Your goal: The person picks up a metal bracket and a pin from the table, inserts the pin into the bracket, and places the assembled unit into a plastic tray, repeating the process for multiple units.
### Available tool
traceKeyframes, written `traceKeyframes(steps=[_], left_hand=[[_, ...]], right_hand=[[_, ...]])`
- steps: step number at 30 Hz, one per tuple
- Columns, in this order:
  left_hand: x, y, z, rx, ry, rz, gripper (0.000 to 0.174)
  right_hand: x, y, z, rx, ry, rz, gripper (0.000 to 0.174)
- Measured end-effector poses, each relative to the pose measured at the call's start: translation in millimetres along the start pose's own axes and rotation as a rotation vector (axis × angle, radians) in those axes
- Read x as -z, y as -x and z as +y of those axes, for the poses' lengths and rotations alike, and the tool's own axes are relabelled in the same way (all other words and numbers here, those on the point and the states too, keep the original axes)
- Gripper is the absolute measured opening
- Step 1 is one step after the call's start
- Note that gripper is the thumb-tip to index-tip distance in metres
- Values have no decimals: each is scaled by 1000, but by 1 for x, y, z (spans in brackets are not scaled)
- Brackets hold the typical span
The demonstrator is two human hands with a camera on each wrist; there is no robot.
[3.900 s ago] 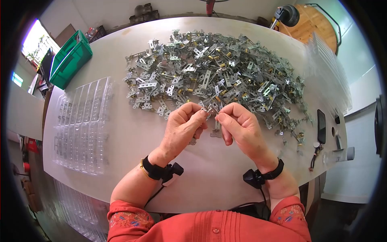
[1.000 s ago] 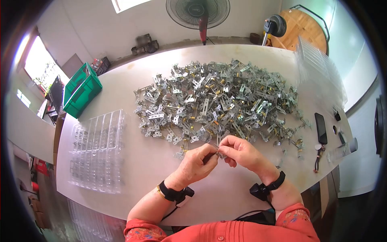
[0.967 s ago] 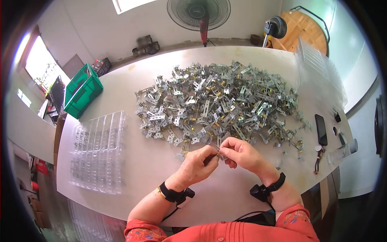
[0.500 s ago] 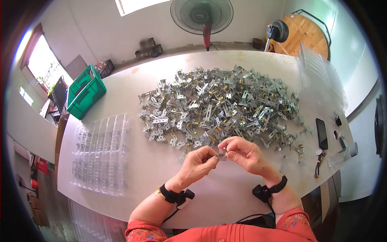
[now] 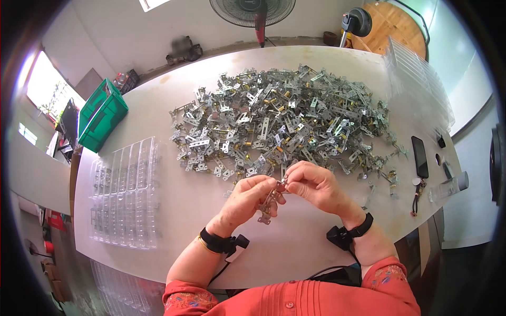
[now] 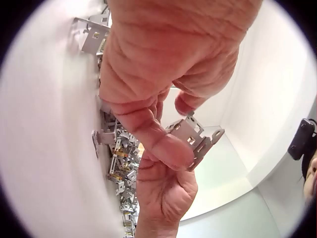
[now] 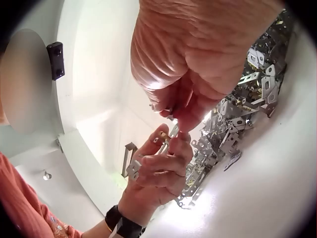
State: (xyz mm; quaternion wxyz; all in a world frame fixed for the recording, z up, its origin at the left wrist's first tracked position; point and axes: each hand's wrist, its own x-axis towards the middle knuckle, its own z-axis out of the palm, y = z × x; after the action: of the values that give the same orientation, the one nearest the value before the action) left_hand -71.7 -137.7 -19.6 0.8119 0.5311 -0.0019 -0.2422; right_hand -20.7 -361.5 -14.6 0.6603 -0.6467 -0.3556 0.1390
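Gripping silvery stamped-metal bracket point(image 5: 266, 209) in left hand point(image 5: 245, 201), fingers curled round it; pinching at its upper end with right hand point(image 5: 319, 190), both hands nearly meeting above white table point(image 5: 211, 268), just before 1 big heap of silvery metal parts point(image 5: 284, 116).

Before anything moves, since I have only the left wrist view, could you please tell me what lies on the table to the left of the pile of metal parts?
Observer: A clear plastic tray with compartments lies on the table, left of the pile of metal parts.
Operator: Thank you, and could you tell me what lies to the right of the pile?
Observer: A black phone lies there, near the right side of the table.
Operator: Where are the two hands in relation to the pile, please?
Observer: In the head view, the left hand and right hand meet at the near side of the pile.
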Motion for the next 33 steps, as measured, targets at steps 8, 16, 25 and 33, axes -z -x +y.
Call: traceKeyframes(steps=[8, 16, 25, 33], left_hand=[[6, -8, -10, -409, 41, 33, 44], [6, -13, -20, -578, -130, 72, 44], [7, -2, -12, -416, -139, 131, 28], [2, -3, -13, -285, -221, 147, 30]], right_hand=[[3, -2, 14, -203, -518, 360, 14], [-8, -2, 14, -294, -613, 320, 15], [-13, 0, -3, -259, -225, 295, 14], [-16, 3, -18, -335, -256, 173, 10]])
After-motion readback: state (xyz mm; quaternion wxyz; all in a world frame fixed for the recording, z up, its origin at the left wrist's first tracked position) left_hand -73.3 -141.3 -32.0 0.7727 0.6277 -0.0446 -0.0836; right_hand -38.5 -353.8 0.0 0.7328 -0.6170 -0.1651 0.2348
